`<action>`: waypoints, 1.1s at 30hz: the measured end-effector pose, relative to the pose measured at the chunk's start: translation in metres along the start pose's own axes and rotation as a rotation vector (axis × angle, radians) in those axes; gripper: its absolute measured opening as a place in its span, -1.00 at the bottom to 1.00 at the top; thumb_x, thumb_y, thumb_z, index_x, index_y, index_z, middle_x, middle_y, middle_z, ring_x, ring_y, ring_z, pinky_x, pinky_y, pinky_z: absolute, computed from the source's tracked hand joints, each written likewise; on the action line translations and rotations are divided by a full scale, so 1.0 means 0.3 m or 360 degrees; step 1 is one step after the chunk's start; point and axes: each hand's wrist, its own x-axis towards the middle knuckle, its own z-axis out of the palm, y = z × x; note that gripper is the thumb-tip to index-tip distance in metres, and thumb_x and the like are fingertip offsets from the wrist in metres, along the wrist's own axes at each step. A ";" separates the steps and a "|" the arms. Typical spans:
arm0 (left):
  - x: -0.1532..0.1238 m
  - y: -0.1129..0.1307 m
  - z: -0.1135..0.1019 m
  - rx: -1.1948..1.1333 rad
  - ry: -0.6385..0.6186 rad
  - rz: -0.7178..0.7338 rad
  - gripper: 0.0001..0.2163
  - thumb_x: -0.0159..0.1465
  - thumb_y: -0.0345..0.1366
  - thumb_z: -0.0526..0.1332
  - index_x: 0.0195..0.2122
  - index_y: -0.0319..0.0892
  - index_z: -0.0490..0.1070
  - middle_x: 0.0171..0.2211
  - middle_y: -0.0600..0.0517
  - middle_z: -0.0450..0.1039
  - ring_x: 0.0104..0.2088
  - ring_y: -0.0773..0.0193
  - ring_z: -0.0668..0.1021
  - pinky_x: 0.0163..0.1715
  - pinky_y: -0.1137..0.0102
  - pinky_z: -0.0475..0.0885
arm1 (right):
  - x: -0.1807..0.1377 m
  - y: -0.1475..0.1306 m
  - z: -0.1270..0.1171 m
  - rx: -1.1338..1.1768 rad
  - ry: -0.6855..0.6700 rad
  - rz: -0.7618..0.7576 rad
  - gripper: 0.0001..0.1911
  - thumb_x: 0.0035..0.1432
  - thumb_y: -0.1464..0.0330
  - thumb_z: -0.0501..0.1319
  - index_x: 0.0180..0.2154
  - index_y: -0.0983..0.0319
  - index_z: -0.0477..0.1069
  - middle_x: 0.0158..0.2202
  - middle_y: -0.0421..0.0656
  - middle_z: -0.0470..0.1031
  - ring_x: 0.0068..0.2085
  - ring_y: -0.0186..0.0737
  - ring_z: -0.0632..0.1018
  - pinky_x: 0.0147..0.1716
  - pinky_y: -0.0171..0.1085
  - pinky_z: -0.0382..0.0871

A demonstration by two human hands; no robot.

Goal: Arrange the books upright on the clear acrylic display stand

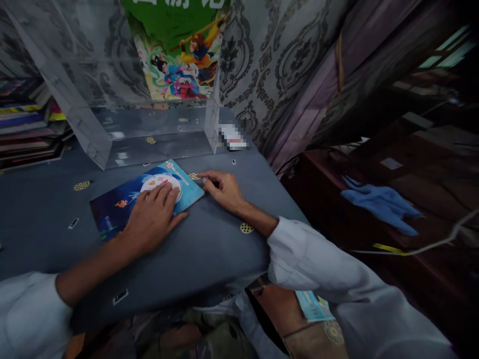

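Observation:
A blue picture booklet (pixel 129 187), with a white circle and small cartoon figures on its cover, lies closed and slanted on the dark grey tablecloth (pixel 209 254). My left hand (pixel 155 217) rests flat over its lower right part, fingers loosely spread and covering some of the white circle. Beside the booklet's right corner is my right hand (pixel 226 192). Its index finger is stretched to the left, the thumb lies close to it and the other fingers are curled. I see nothing between them, and the thumb is very near the corner.
A clear acrylic stand (pixel 157 144) holds a green illustrated book (pixel 179 55) behind the booklet. Stacked books (pixel 30 124) stand at the left. Right of the table's edge, a blue cloth (pixel 381 202) lies on a dark reddish surface. Below is a brown bag (pixel 280 314) containing a light-blue booklet (pixel 314 305).

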 end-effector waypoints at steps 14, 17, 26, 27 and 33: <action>0.016 0.021 -0.024 0.0231 -0.0096 0.0061 -0.58 0.46 -0.22 0.02 0.15 -0.40 0.45 0.12 -0.33 0.51 0.13 -0.14 0.56 0.04 0.09 0.54 | 0.001 0.010 -0.016 0.0271 0.0173 -0.0007 -0.70 0.31 0.32 0.15 -0.04 0.25 0.57 -0.41 -0.17 0.64 -0.38 -0.26 0.59 -0.33 -0.29 0.42; 0.015 0.029 -0.022 0.0191 -0.0085 0.0034 -0.59 0.45 -0.21 0.05 0.15 -0.41 0.45 0.13 -0.34 0.50 0.14 -0.16 0.55 0.07 0.06 0.52 | -0.010 -0.001 -0.018 0.0322 0.0195 -0.0102 -0.67 0.32 0.27 0.13 -0.03 0.28 0.56 -0.43 -0.17 0.61 -0.41 -0.28 0.56 -0.40 -0.32 0.38; -0.044 -0.175 -0.033 0.0064 0.0002 -0.0092 -0.62 0.47 -0.13 -0.02 0.06 -0.17 0.51 0.16 -0.21 0.49 0.14 -0.09 0.54 0.08 0.00 0.46 | -0.037 -0.015 -0.006 -0.0041 -0.0329 -0.0446 -0.73 0.34 0.29 0.14 -0.16 0.23 0.60 -0.43 -0.18 0.60 -0.49 -0.30 0.49 -0.41 -0.31 0.35; -0.063 -0.211 -0.030 0.0132 0.0011 -0.0157 -0.61 0.47 -0.13 -0.03 0.07 -0.16 0.50 0.17 -0.21 0.48 0.11 -0.11 0.55 0.05 -0.01 0.47 | -0.037 -0.016 -0.006 -0.0074 -0.0323 -0.0456 -0.73 0.35 0.30 0.14 -0.15 0.23 0.60 -0.37 -0.14 0.63 -0.43 -0.27 0.53 -0.37 -0.29 0.39; -0.145 -0.259 -0.041 0.0080 -0.0017 -0.0343 -0.55 0.47 -0.06 -0.09 0.14 -0.14 0.46 -0.07 -0.21 0.54 -0.15 -0.07 0.61 -0.37 0.20 0.52 | 0.007 0.003 -0.011 -0.0337 -0.0217 -0.0544 -0.74 0.36 0.38 0.13 -0.07 0.24 0.57 -0.26 -0.03 0.65 -0.24 -0.11 0.60 -0.11 -0.10 0.47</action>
